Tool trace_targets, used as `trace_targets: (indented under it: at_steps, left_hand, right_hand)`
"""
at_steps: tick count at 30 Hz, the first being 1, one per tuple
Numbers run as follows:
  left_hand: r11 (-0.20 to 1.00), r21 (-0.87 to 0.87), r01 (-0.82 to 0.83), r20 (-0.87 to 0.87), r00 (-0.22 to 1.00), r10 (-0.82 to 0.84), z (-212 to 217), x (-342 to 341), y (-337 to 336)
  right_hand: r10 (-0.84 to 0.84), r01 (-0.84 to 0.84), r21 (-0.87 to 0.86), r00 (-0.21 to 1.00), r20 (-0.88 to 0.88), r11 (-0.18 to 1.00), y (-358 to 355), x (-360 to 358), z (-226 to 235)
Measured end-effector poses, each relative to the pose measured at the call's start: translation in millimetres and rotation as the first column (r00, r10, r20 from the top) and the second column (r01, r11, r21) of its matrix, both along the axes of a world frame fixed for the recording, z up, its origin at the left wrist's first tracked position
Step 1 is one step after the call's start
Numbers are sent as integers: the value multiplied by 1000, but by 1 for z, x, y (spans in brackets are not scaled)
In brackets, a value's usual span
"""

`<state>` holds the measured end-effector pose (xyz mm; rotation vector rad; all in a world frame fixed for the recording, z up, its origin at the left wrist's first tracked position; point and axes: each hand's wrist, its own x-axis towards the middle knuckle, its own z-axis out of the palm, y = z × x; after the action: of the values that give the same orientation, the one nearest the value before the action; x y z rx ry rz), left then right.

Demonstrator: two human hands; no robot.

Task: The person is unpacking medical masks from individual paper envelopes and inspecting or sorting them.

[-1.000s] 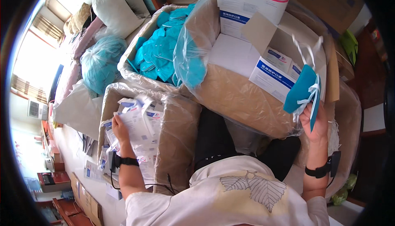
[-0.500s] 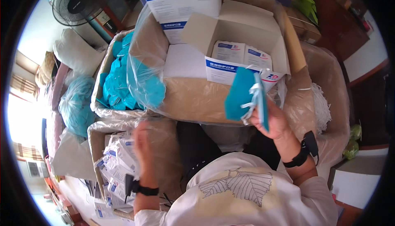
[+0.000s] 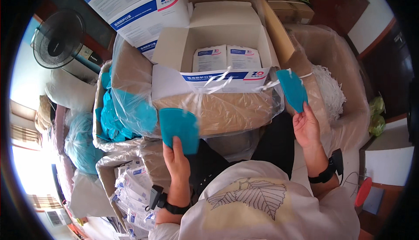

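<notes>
Between the thumb and fingers of my left hand is a teal folded face mask, held up flat. My right hand pinches the lower tip of a second teal face mask, held higher and farther right. White straps, blurred, trail in the air from the two masks toward the middle. Behind them stands an open white carton with two stacks of white printed packets inside.
The carton rests on a plastic-lined cardboard box. Teal masks fill a lined box at left, and printed sachets a lower one. White straps lie heaped in the right box. Closed cartons and a fan stand farther back.
My left hand has risen from beside the sachets and now holds a mask. My right hand moved slightly right with one mask; the bunch it held is now apart. The view has shifted.
</notes>
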<state>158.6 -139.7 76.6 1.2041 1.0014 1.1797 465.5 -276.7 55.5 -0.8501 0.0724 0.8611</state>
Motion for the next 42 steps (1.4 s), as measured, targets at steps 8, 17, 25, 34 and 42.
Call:
trace_targets:
  at_steps: [8, 17, 25, 34, 42]
  left_hand:
    - [878, -428, 212, 395, 918, -29, -1, 30, -48]
    - [903, -373, 214, 389, 920, -57, -3, 38, -52]
    - [958, -260, 121, 175, 982, -77, -15, 31, -34]
    - [953, -151, 264, 3, 964, -266, -8, 29, -36]
    - [969, -59, 239, -264, 932, -247, -12, 25, -18]
  right_hand:
    - [645, -654, 38, 731, -223, 755, 23, -106, 20]
    - [788, -771, -224, 508, 347, 596, 33, -136, -4]
    - [819, -493, -867, -465, 336, 76, 39, -91, 31]
    - [331, -524, -374, -178, 927, 765, 81, -91, 26]
    - [540, -361, -573, -198, 818, 736, 71, -102, -3]
